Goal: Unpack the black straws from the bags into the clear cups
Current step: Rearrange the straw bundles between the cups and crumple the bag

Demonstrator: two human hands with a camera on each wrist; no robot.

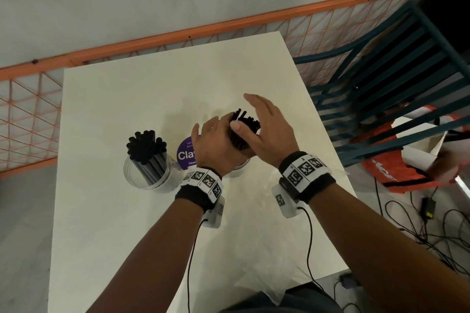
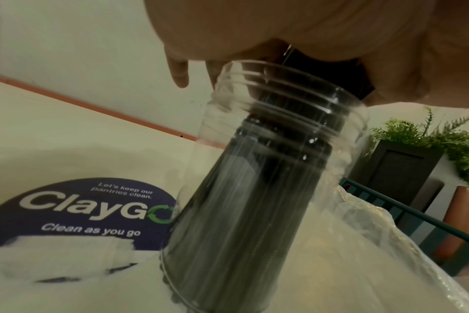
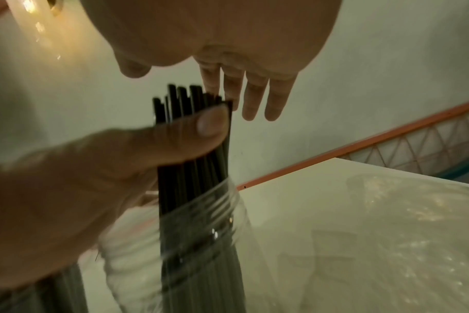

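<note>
Leftmost, a clear ribbed plastic cup (image 1: pixel 150 173) stands packed with upright thin black straws (image 1: pixel 146 146). Right of it, the left hand (image 1: pixel 216 146) grips a second bundle of matte black straws (image 3: pixel 193 135), thumb (image 3: pixel 190 135) curled across them, their long axis near vertical inside another clear cup (image 2: pixel 268 169). Beside their tips, the right hand (image 1: pixel 269 129) hovers, fingers (image 3: pixel 254 95) straight and spread.

Head looks down; wrists close.

white table (image 1: pixel 142 99), two cups (image 1: pixel 148 173), sticker (image 1: pixel 185 152)
</note>
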